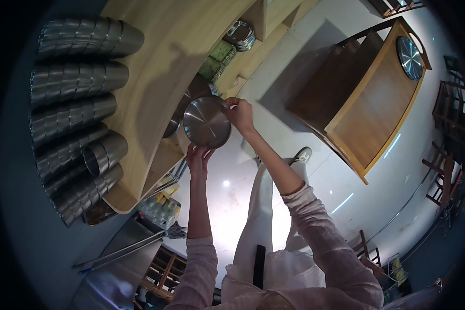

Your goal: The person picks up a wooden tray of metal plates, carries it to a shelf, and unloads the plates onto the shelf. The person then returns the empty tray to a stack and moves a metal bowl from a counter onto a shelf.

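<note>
beside the long curved front edge of a pale wooden counter (170,67), a round, silvery metal dish (206,124) is being held up between two bare hands. the right hand (240,114) is pinching its rim at the upper right, thumb and fingers set narrowly on the edge. the left hand (198,159) is supporting the lower rim from beneath, its fingertips touching the metal close together. the dish's left side is overlapping the shadowed opening under the counter, where other round, dark metal vessels (199,85) are sitting; whether the dish is touching them cannot be told. farther up the same shelving, a stack of silvery, squarish metal trays (240,36) is resting near the shelf's edge. on the countertop, rows of nested grey metal cups (80,77) are lining the far left, well apart from both hands. to the right, glossy white floor (227,206) is leaving open room between the right hand and a brown wooden cabinet (377,108), on which a round, shiny metal plate (411,58) is lying close to the far edge.
</note>
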Available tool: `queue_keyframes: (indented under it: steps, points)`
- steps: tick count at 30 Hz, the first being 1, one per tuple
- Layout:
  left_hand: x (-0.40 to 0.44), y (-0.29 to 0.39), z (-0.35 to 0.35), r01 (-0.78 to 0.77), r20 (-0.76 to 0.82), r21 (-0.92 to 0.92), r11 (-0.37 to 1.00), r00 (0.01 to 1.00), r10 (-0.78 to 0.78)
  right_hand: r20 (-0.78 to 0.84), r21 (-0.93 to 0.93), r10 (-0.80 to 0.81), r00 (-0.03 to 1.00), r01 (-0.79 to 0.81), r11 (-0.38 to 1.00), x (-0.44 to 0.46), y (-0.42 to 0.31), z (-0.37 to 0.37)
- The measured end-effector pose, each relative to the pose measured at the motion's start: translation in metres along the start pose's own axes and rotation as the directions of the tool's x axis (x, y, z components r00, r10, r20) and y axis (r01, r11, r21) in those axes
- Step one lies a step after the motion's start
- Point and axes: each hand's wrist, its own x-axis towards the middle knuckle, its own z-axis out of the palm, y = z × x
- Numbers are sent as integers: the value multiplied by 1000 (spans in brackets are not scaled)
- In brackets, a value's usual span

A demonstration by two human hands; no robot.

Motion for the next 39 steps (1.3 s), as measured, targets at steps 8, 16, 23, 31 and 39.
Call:
queue_keyframes:
  steps: [8, 16, 23, 31, 39]
  points:
    - [29, -10, -17, 16, -155, -69, 997, 988, -26, 83, -6, -81, 993, 82, 997, 18, 29, 41]
    - [63, 8, -13, -51, -65, -152, 987, 997, 42, 232, 14, -89, 969, 89, 996, -1, 36, 46]
    - [77, 18, -1, -96, 11, 31, 995, 995, 95, 191, 176, -185, 964, 152, 973, 3, 35, 54]
    - [127, 26, -41, -44, -97, 337, 940, 992, 81, 133, 24, -100, 986, 98, 995, 0, 33, 59]
    - [197, 96, -17, -404, 506, 860, -312, 596, 623, 612, 529, 262, 746, -632, 566, -16, 64, 119]
